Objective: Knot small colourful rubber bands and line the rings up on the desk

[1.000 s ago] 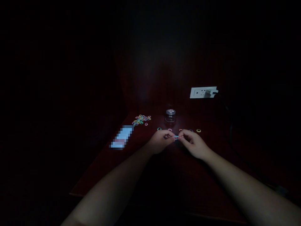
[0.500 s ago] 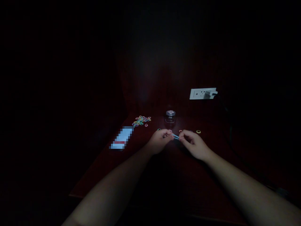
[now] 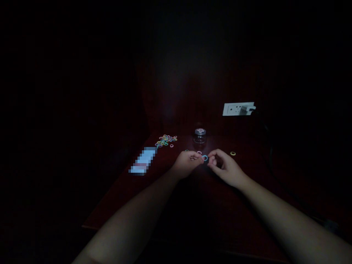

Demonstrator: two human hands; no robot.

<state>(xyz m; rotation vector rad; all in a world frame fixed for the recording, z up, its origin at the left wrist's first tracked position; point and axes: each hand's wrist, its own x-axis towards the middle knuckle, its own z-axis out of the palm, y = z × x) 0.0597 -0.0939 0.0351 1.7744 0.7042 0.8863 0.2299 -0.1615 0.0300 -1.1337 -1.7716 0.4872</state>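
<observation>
The scene is very dark. My left hand (image 3: 187,164) is curled, pinching a small blue rubber band (image 3: 205,158) at its fingertips, just above the dark red table (image 3: 209,205). My right hand (image 3: 224,165) hovers right beside the band, its fingers curled loosely and slightly apart, and it holds nothing. A row of single coloured bands lies just behind the hands, including a yellow band (image 3: 233,153) at the right. A pile of coloured bands (image 3: 165,140) lies at the back left.
A small clear jar (image 3: 199,135) stands at the back of the table. A pale flat packet (image 3: 143,161) lies at the left. A white wall socket (image 3: 238,109) holds a plug, whose dark cable runs down the right side.
Earlier both hands stretched the blue band between them. Now my right hand has let go and the band has sprung back into a ring at my left fingertips.
</observation>
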